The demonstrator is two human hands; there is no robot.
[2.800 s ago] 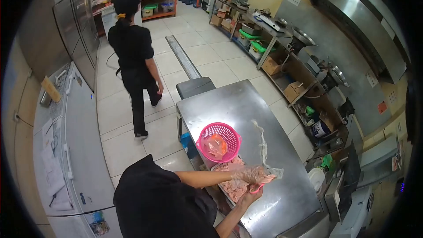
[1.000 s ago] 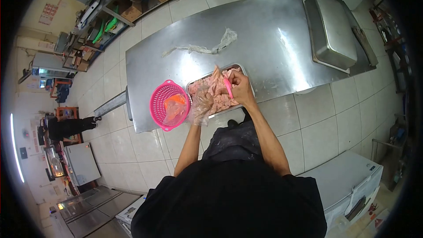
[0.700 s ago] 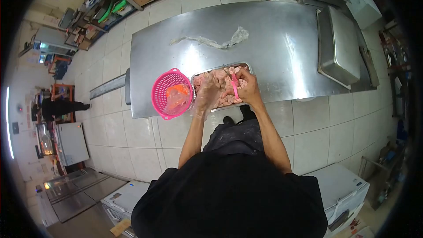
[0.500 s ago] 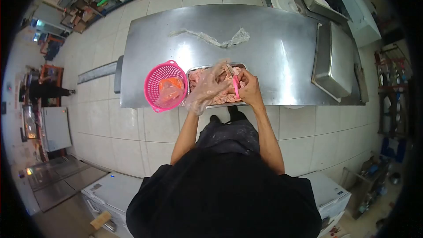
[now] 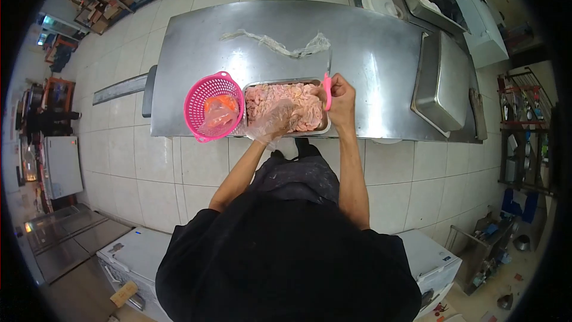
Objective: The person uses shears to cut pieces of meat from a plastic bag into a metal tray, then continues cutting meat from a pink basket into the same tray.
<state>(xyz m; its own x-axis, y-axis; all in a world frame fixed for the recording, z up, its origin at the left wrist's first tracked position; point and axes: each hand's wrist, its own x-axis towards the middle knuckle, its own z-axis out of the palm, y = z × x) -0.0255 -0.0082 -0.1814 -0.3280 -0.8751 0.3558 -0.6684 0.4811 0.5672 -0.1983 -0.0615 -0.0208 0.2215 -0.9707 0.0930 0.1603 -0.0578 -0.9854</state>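
Observation:
Raw, pale pink meat pieces (image 5: 286, 94) fill a steel tray (image 5: 328, 124) at the table's near edge. My left hand (image 5: 279, 120), in a loose clear plastic glove, lies on the meat at the tray's near side. The glove and meat obscure its fingers. My bare right hand (image 5: 341, 100) is closed on pink-handled scissors (image 5: 327, 90) at the tray's right end, blades pointing away from me. Left of the tray stands a pink perforated basket (image 5: 193, 102), with a clear plastic bag (image 5: 219, 118) holding something orange inside.
A crumpled strip of clear plastic (image 5: 286, 48) lies farther back on the steel table (image 5: 381, 36). A large steel container (image 5: 444, 83) sits at the right end. White chest freezers (image 5: 134, 256) stand behind me on both sides.
My left hand has lowered onto the meat, left of the scissors. The right hand has drawn the scissors up and right, away from the left hand. The view has shifted slightly.

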